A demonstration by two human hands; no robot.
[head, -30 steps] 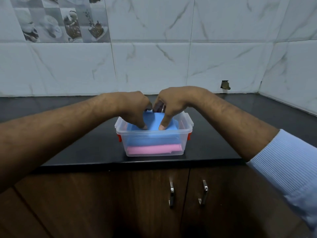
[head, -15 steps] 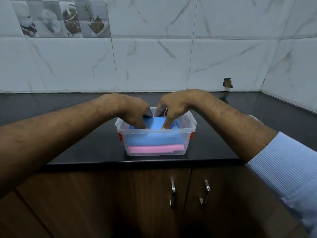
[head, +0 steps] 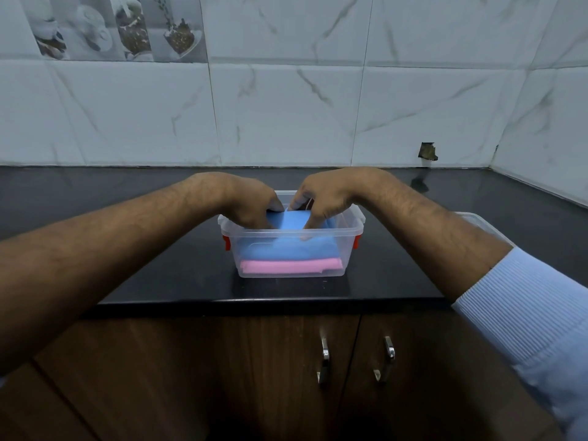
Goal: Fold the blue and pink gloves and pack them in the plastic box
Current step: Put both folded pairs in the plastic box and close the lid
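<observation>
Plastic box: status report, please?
Both hands, left and right, pressing blue glove into the box. Pink glove underneath. Lid lies right, behind forearm. Nothing in the way.

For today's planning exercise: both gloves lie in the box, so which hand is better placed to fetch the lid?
Probably the right hand: the clear lid lies behind the right forearm, right of the plastic box. The left hand would cross over.
</observation>
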